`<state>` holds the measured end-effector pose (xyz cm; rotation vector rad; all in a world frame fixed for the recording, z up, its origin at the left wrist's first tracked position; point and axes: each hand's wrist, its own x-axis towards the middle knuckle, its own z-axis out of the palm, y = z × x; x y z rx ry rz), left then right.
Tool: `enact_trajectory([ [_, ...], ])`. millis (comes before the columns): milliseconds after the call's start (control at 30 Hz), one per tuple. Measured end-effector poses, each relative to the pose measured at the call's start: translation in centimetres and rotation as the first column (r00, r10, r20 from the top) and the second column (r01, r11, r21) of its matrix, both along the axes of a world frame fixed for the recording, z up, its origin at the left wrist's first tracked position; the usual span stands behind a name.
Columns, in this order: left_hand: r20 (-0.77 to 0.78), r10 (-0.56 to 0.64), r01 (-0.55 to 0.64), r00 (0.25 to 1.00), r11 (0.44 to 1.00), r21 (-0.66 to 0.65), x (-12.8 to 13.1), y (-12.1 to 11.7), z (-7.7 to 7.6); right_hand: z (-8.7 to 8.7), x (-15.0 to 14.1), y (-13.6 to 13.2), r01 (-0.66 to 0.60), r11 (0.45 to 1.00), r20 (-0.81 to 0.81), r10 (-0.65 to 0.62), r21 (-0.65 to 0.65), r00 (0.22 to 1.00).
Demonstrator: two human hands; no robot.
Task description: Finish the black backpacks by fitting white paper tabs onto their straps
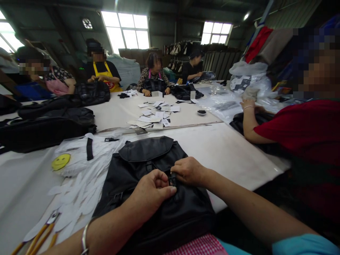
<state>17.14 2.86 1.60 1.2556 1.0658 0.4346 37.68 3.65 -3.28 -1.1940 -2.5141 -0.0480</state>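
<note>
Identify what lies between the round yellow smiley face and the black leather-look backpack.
In the head view, loose flat white strips and a short, flat black strap lie between the yellow smiley face and the black leather-look backpack.

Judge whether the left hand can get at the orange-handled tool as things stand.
Probably yes, once free: the left hand is busy at the buckle on the black bag, but the orange-handled tool lies by the left forearm with nothing seen covering its metal head.

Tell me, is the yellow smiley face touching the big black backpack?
Apart. The head view shows it: the yellow smiley face lies off to the left of the black backpack, with white pieces showing between them.
</note>
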Motion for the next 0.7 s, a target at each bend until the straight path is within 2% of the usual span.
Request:
enact_trajectory([
  [167, 0.023, 0.012, -0.014, 1.000, 0.998, 0.066, -0.2, 0.0, -0.2, 0.8, 0.0, -0.3, -0.079, 0.996, 0.133, 0.084, -0.047, 0.987],
  [267, 0.007, 0.015, -0.015, 1.000, 0.999, 0.052, -0.1, 0.1, -0.3, 1.0, -0.4, -0.4, -0.112, 0.993, 0.121, 0.116, -0.042, 0.986],
  [333, 0.010, 0.012, -0.012, 1.000, 1.000, 0.028, 0.0, 0.1, -0.4, 1.3, -0.6, -0.5, -0.148, 0.986, 0.031, 0.151, -0.083, 0.988],
  [433, 0.008, 0.008, -0.008, 1.000, 1.000, 0.009, 0.1, 0.3, -0.5, 2.2, -0.4, -0.7, -0.244, 0.944, -0.197, 0.201, -0.224, 0.960],
  [600, -0.066, -0.006, 0.005, 0.998, 1.000, -0.011, 0.3, 0.4, -0.2, 4.4, 1.0, -1.3, -0.419, 0.788, -0.467, 0.191, -0.452, 0.863],
  [667, -0.078, -0.001, 0.001, 0.997, 1.000, -0.009, 0.4, 0.5, -0.3, 5.0, 1.0, -1.7, -0.407, 0.763, -0.494, 0.134, -0.501, 0.859],
  [700, -0.078, 0.003, -0.003, 0.997, 1.000, -0.007, 0.5, 0.5, -0.3, 5.2, 0.8, -1.9, -0.362, 0.777, -0.476, 0.092, -0.515, 0.875],
])
